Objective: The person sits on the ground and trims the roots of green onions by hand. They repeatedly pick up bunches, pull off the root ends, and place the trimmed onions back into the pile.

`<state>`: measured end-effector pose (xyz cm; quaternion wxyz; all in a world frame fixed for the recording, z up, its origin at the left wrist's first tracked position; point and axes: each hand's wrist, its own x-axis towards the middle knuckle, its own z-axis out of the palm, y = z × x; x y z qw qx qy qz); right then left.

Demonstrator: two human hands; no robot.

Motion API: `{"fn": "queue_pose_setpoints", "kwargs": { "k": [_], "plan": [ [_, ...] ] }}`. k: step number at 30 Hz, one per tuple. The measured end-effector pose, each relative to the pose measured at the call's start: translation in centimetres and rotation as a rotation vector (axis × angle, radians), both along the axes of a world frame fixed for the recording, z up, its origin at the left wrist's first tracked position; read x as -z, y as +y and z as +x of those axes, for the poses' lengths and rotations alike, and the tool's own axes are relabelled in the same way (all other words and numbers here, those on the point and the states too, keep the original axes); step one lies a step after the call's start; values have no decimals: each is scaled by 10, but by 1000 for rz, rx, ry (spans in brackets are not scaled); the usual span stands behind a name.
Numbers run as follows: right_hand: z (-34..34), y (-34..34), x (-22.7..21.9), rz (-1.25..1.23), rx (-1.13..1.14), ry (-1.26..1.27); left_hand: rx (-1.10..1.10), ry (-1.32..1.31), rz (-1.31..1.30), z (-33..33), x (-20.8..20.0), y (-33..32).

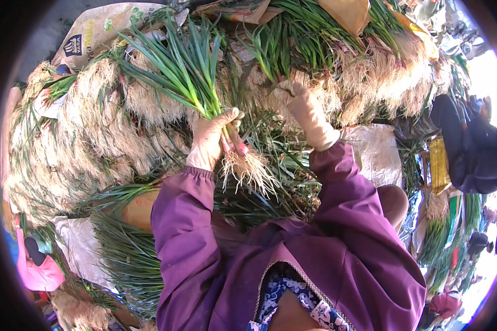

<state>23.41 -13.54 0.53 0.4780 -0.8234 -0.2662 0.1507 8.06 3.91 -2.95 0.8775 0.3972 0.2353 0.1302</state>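
My left hand (207, 138), in a pale glove, is closed round the stems of a small bunch of green garlic (238, 144). Its long green leaves point up and to the left; reddish stem bases and stringy pale roots hang below my fist. My right hand (303, 107), gloved too, reaches forward to the heap of green garlic (375, 83) at the back. Its fingers are pinched at the base of some green leaves there. The exact grip is partly hidden by the glove.
Another large heap of rooted plants (88, 132) stretches along the left. Loose leaves (259, 207) litter the ground before me. A white sack (105, 33) lies at the back left, a pale sheet (373, 154) at the right. Another person in pink (38, 267) is at the far left.
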Motion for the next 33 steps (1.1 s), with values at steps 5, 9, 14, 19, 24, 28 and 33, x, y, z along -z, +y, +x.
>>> {"fn": "queue_pose_setpoints", "kwargs": {
  "k": [5, 9, 14, 19, 24, 28, 33],
  "plan": [
    [-71, 17, 25, -29, -174, -365, 126, 151, 27, -2, -1, -11],
    [-72, 5, 71, -309, -245, -543, 92, 134, 108, -7, -1, -18],
    [-42, -12, 86, -73, -393, 410, 198, 73, 82, -19, -8, -12],
    [-43, 41, 58, 247, -493, 100, 153, 151, 131, -18, -6, -23],
    [-72, 75, 39, 720, 200, 962, 42, 182, 113, -15, 7, -21],
    [-84, 71, 40, 785, 290, 898, 79, 191, 131, -17, 15, -22],
    [-44, 70, 66, 714, 76, 635, -62, 234, 83, -26, 3, -25]
  ]
}}
